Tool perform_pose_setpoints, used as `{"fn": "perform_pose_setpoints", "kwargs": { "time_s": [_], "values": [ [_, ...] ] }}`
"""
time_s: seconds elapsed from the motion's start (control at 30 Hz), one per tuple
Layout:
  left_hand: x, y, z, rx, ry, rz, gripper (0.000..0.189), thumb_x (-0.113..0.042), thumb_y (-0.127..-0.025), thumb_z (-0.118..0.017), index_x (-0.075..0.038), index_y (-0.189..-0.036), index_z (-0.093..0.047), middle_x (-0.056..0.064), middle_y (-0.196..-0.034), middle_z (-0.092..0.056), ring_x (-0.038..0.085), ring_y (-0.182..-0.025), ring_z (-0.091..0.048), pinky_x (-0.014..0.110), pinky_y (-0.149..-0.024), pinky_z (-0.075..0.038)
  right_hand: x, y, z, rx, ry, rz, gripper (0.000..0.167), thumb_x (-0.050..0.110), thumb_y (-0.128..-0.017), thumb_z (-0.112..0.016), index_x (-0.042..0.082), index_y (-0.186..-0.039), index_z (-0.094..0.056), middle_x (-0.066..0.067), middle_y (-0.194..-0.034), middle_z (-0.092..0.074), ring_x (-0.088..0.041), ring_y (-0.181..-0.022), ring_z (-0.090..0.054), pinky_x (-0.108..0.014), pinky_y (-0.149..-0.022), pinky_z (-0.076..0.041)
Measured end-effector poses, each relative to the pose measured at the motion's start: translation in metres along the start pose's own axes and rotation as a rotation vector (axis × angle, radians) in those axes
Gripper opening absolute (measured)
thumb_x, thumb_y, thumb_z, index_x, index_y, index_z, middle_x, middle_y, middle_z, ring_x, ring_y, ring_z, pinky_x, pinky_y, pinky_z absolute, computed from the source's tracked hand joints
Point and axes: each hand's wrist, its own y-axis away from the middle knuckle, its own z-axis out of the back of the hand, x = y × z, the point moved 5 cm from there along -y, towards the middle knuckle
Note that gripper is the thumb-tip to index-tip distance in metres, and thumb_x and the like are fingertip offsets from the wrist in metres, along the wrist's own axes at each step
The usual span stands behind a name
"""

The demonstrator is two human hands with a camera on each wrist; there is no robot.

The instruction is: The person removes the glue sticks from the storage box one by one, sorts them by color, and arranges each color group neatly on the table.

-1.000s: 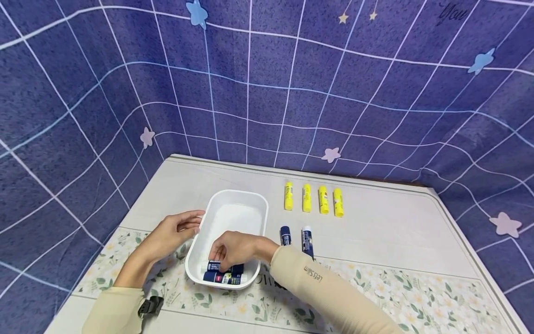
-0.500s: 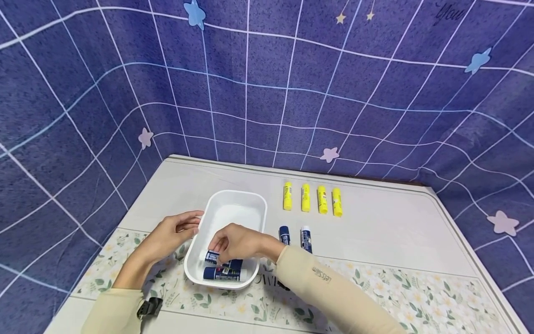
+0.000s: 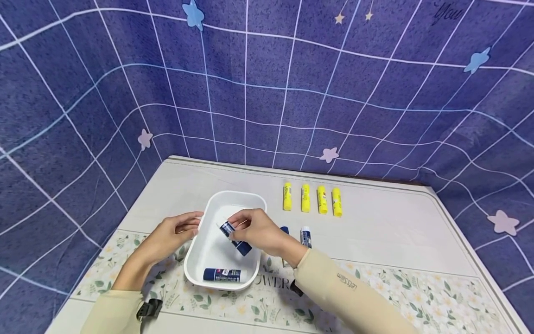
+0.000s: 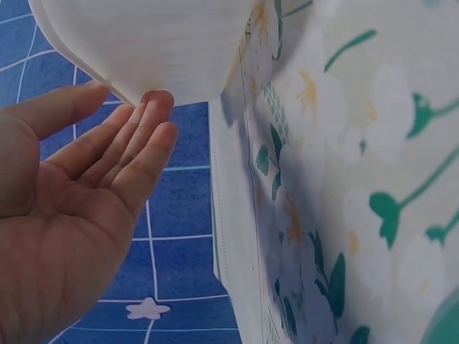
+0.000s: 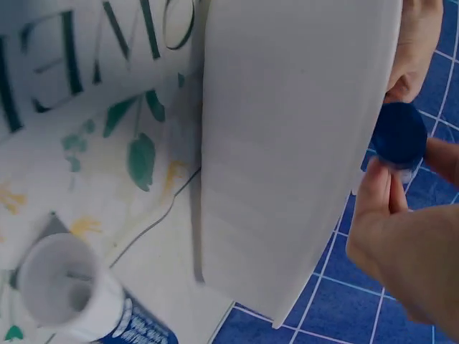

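My right hand (image 3: 263, 232) pinches a dark blue glue stick (image 3: 243, 247) between thumb and fingers, holding it slanted over the white plastic tub (image 3: 188, 264). In the right wrist view its round blue end (image 5: 399, 135) shows just past the tub's rim. A second blue glue stick (image 3: 222, 274) lies crosswise at the tub's near end. My left hand (image 3: 177, 232) is beside the tub's left side; in the left wrist view its extended fingertips (image 4: 159, 100) overlap the tub's outer wall.
Right of the tub, two more blue glue sticks lie on the table, one with a white end (image 3: 306, 236), the other (image 3: 285, 229) partly behind my right forearm. Several yellow glue sticks (image 3: 306, 198) stand in a row farther back. A blue patterned curtain (image 3: 267, 93) hangs behind the table.
My right hand has lifted the glue stick from beside the other one in the tub, moving it away from me and slightly right, now tilted. The left hand stays put.
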Motion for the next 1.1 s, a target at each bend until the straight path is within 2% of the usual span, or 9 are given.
{"fn": "perform_pose_setpoints", "kwargs": {
  "time_s": [0.2, 0.37, 0.7, 0.77, 0.9, 0.97, 1.1],
  "values": [
    [0.002, -0.002, 0.000, -0.007, -0.006, -0.019, 0.050, -0.004, -0.101, -0.062, 0.007, -0.148, -0.049, 0.027, -0.133, -0.065, 0.033, -0.119, -0.068, 0.012, -0.092, -0.058, -0.003, 0.011, 0.017, -0.135, -0.101, -0.011, 0.033, -0.005, -0.085, -0.075, -0.001, -0.118, -0.071, -0.011, -0.106, -0.068, -0.014, -0.089, -0.063, -0.021, -0.077, -0.059],
    [0.003, -0.002, 0.001, -0.005, 0.003, -0.010, 0.050, -0.003, -0.101, -0.062, 0.006, -0.149, -0.049, 0.027, -0.134, -0.065, 0.028, -0.118, -0.068, 0.012, -0.092, -0.058, -0.007, 0.016, 0.028, -0.211, -0.123, -0.017, 0.036, -0.005, -0.085, -0.074, -0.001, -0.121, -0.069, -0.010, -0.106, -0.066, -0.014, -0.090, -0.062, -0.018, -0.074, -0.057],
    [0.004, -0.001, 0.001, -0.002, 0.011, 0.008, 0.051, -0.003, -0.101, -0.062, 0.005, -0.150, -0.048, 0.026, -0.134, -0.065, 0.033, -0.120, -0.066, 0.012, -0.093, -0.057, -0.012, 0.022, 0.046, -0.289, -0.156, -0.018, 0.037, -0.001, -0.088, -0.072, -0.001, -0.125, -0.068, -0.014, -0.110, -0.065, -0.017, -0.092, -0.063, -0.022, -0.077, -0.059],
    [0.004, 0.000, 0.002, -0.002, 0.010, 0.017, 0.051, -0.004, -0.101, -0.062, 0.004, -0.150, -0.048, 0.026, -0.135, -0.064, 0.031, -0.120, -0.066, 0.012, -0.093, -0.057, -0.013, 0.023, 0.049, -0.305, -0.163, -0.018, 0.037, -0.001, -0.088, -0.072, 0.000, -0.124, -0.068, -0.014, -0.111, -0.065, -0.017, -0.091, -0.063, -0.023, -0.076, -0.058],
    [0.005, 0.002, 0.004, -0.007, -0.003, 0.016, 0.052, -0.005, -0.101, -0.062, 0.002, -0.150, -0.049, 0.025, -0.134, -0.065, 0.016, -0.116, -0.067, 0.012, -0.093, -0.058, -0.017, 0.025, 0.055, -0.325, -0.184, -0.012, 0.036, 0.000, -0.089, -0.071, -0.001, -0.124, -0.068, -0.013, -0.111, -0.065, -0.016, -0.091, -0.061, -0.023, -0.076, -0.057],
    [0.004, 0.002, 0.005, -0.008, -0.014, 0.014, 0.051, -0.006, -0.102, -0.062, 0.002, -0.150, -0.049, 0.024, -0.134, -0.065, 0.015, -0.115, -0.067, 0.012, -0.092, -0.058, -0.019, 0.027, 0.059, -0.332, -0.198, -0.012, 0.036, -0.001, -0.089, -0.070, -0.002, -0.125, -0.067, -0.014, -0.111, -0.064, -0.016, -0.091, -0.061, -0.023, -0.077, -0.057],
    [0.002, 0.000, 0.000, -0.008, -0.014, 0.010, 0.051, -0.007, -0.102, -0.062, 0.002, -0.150, -0.049, 0.024, -0.135, -0.065, 0.023, -0.118, -0.068, 0.012, -0.092, -0.057, -0.023, 0.032, 0.069, -0.370, -0.228, -0.032, 0.036, -0.003, -0.089, -0.069, -0.004, -0.125, -0.067, -0.014, -0.109, -0.065, -0.016, -0.090, -0.062, -0.022, -0.077, -0.059]
  ]
}}
